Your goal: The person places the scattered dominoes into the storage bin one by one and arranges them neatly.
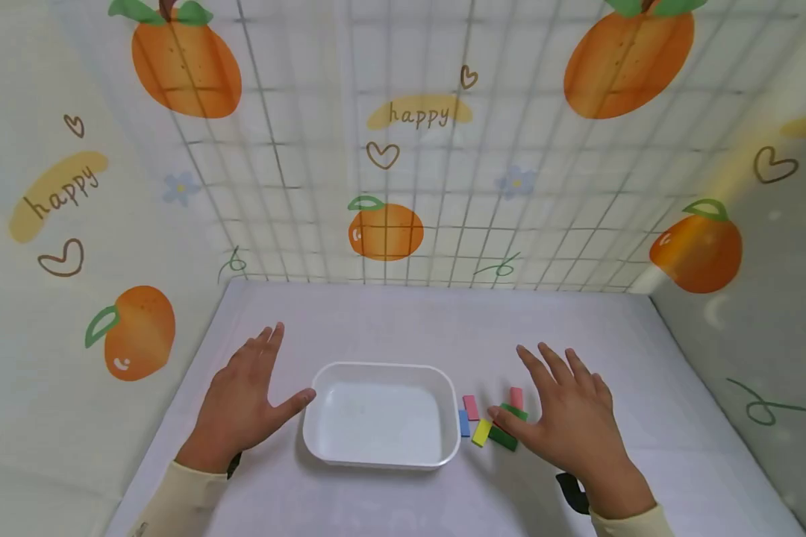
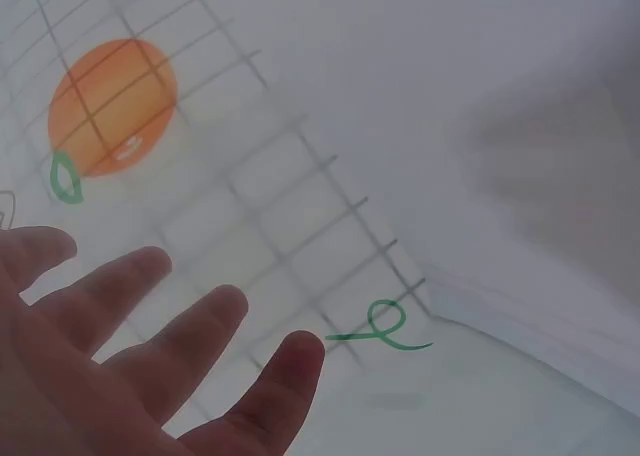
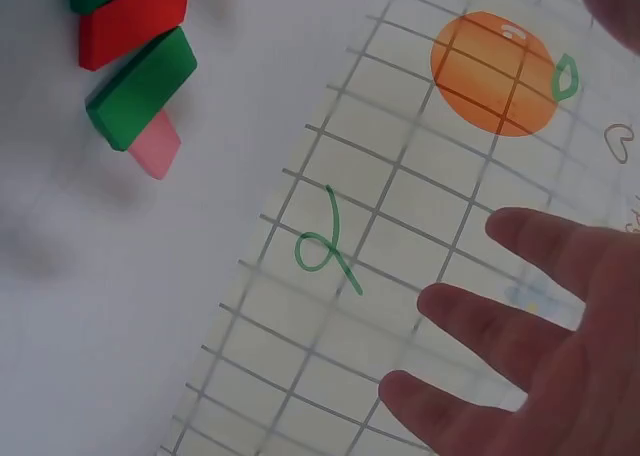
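A white rectangular tub (image 1: 381, 425) with rounded corners stands on the table between the two hands. My left hand (image 1: 242, 395) hovers at its left side, fingers spread, the thumb tip overlapping the rim in the head view. Over the right side, my right hand (image 1: 567, 418) is spread with nothing in it, its thumb above a small group of coloured blocks. Among these are a pink block (image 1: 470, 407), a blue block (image 1: 465, 424) beside the tub and a yellow block (image 1: 482, 432). The right wrist view shows a red block (image 3: 135, 21) and a green block (image 3: 145, 86) lying close together.
A white cloth covers the table (image 1: 410, 321). Cloth walls with printed oranges and a grid (image 1: 322, 171) enclose it at the back and both sides. Dark straps (image 1: 573, 492) show at the wrists.
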`<state>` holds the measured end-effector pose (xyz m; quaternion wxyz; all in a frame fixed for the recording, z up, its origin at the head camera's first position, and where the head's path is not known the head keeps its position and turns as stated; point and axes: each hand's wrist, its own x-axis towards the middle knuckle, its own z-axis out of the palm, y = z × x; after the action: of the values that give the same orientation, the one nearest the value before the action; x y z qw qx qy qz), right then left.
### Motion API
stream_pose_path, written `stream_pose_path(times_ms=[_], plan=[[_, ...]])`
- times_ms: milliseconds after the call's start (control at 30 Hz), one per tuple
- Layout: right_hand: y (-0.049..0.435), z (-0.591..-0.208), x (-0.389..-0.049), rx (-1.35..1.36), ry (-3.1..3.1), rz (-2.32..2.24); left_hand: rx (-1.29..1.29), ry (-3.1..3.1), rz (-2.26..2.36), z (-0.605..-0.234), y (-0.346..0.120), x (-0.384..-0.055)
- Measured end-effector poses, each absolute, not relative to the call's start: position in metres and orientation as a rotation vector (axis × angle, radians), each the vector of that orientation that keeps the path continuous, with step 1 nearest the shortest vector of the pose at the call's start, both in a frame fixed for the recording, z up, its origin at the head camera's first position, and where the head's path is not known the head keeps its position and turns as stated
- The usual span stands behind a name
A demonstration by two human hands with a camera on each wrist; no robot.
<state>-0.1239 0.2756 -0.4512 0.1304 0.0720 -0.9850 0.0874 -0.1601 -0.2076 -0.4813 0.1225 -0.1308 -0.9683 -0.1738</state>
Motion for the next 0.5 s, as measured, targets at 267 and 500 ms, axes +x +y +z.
stream_pose_path(times_ms=[267, 500], plan=[[0.271, -0.456, -0.132, 0.240, -2.908, 0.251, -0.416, -2.844, -0.580, -0.488, -0.205, -0.151], [0.262, -0.469, -0.136, 0.339, -2.970, 0.282, -0.399, -2.925, -0.594, -0.509, -0.199, -0.136]])
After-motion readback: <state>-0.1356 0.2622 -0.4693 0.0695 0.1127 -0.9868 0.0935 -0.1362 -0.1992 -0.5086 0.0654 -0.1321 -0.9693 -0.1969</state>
